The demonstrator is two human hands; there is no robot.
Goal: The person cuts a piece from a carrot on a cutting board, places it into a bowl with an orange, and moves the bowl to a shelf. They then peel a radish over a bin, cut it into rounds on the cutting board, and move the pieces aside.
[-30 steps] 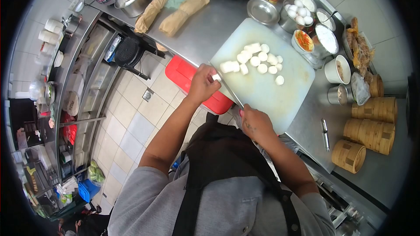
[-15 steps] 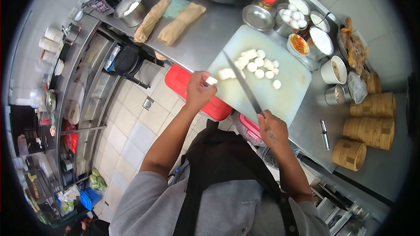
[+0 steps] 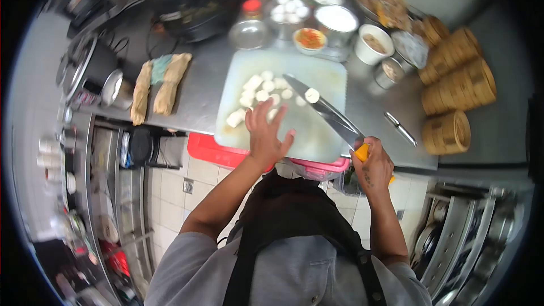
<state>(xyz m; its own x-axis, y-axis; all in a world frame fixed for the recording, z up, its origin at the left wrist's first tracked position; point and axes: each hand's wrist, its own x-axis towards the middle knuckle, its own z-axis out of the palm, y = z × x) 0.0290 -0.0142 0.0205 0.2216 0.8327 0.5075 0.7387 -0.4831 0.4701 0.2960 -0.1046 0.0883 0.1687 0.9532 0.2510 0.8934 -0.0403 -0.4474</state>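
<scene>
On the pale cutting board (image 3: 317,136) lie several white round pieces (image 3: 267,85), mostly on its left half. My left hand (image 3: 267,136) reaches over the lower part of the board with its fingers spread, the fingertips by the white pieces and partly covering some. In my right hand (image 3: 372,165) is the yellow handle of a large knife (image 3: 331,114). Its blade points up and left across the board, and one white piece (image 3: 311,96) is at the blade, near its upper half.
Bowls of eggs (image 3: 288,11), white contents and orange-red food (image 3: 310,38) stand behind the board. Bamboo steamers (image 3: 459,85) and a silver peeler (image 3: 400,128) are at the right. Wrapped brown cloths (image 3: 171,85) lie at the left. A red lid (image 3: 212,150) is below the counter edge.
The view has turned and shifted. My left hand no longer holds the white piece and has opened over the board. The knife is now farther right, with a white piece at its blade.
</scene>
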